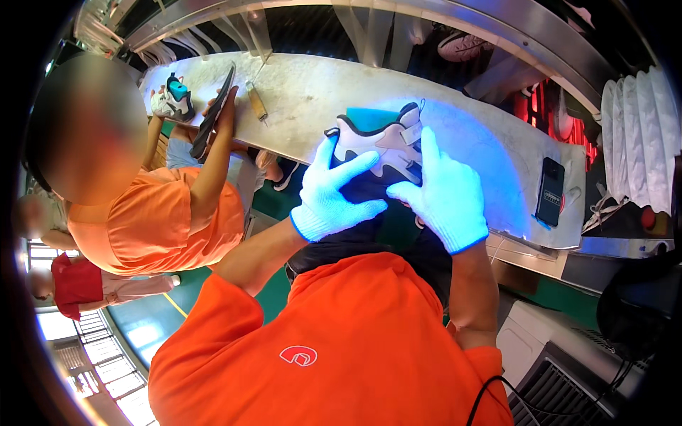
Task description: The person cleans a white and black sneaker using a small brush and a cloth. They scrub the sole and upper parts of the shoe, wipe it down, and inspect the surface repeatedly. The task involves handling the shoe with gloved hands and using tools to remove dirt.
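A white and grey sneaker (383,145) with black trim and a turquoise insert (371,119) is held on its side between my gloved hands at the table's near edge. My left hand (334,188) grips the sneaker's left end, one finger up along it and another across the side. At the right end, my right hand (444,195) presses on the sneaker, its index finger pointing up beside the pull loop and its thumb toward the underside. Bright blue light falls on both white gloves and the tabletop around them. The sneaker's lower part is partly hidden by my fingers.
The pale worktable (305,89) curves across, with a black phone (549,192) at right and a yellowish, slim tool (256,103) at left. A co-worker in orange (160,227) holds a dark sole (213,113) beside another sneaker (179,99). Behind runs a metal-framed conveyor (526,39) with plastic strips.
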`<state>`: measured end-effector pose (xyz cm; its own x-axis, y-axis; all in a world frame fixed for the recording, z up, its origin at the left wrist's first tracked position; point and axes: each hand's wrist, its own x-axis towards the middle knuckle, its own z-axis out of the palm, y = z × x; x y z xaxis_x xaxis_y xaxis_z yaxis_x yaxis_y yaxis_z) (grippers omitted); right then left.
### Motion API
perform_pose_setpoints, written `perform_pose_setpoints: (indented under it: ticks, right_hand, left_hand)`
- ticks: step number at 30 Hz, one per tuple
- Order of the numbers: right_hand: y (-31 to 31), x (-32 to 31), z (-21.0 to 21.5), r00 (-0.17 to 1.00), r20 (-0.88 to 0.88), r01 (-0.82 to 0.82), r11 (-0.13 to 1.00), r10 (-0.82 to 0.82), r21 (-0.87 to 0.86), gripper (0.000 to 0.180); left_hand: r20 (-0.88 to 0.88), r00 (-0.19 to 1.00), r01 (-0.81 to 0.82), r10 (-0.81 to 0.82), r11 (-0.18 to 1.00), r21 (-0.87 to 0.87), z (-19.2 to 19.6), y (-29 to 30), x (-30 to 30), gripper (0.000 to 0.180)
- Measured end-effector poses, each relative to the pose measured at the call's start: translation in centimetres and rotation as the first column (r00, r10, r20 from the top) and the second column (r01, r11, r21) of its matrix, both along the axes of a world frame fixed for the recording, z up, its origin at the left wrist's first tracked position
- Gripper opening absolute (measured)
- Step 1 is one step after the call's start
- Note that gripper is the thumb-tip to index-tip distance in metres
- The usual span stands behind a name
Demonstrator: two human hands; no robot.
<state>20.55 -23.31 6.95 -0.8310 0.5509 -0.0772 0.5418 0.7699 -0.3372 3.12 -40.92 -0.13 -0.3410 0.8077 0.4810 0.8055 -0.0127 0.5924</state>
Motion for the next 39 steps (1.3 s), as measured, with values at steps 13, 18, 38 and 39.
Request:
perform_pose_setpoints:
  ticks: [13, 18, 38, 39]
  right_hand:
    - [-4.7, -3.4, 0.1, 0.987, 0.143, 0.038, 0.976, -0.070, 0.212, 0.106]
    - [-4.5, -3.1, -0.4, 0.992, 0.110, 0.045, 0.978, -0.068, 0.202, 0.106]
    - [-2.0, -0.6, -0.8, 0.993, 0.022, -0.116, 0.980, 0.114, 0.160, 0.092]
    - [-1.4, 0.0, -0.6, 0.989, 0.008, -0.145, 0.984, 0.145, 0.105, 0.091]
  left_hand:
    - [0.662, 0.730, 0.282, -0.169, 0.957, -0.067, -4.6, -0.9, -7.2, 0.166]
    - [0.745, 0.649, 0.281, -0.152, 0.959, -0.049, -3.9, -0.1, -7.5, 0.164]
    - [0.477, 0.872, 0.041, 0.115, 0.952, -0.304, 0.5, 1.0, -3.2, 0.154]
    - [0.469, 0.876, 0.049, 0.111, 0.948, -0.315, 0.6, 1.0, -3.1, 0.154]
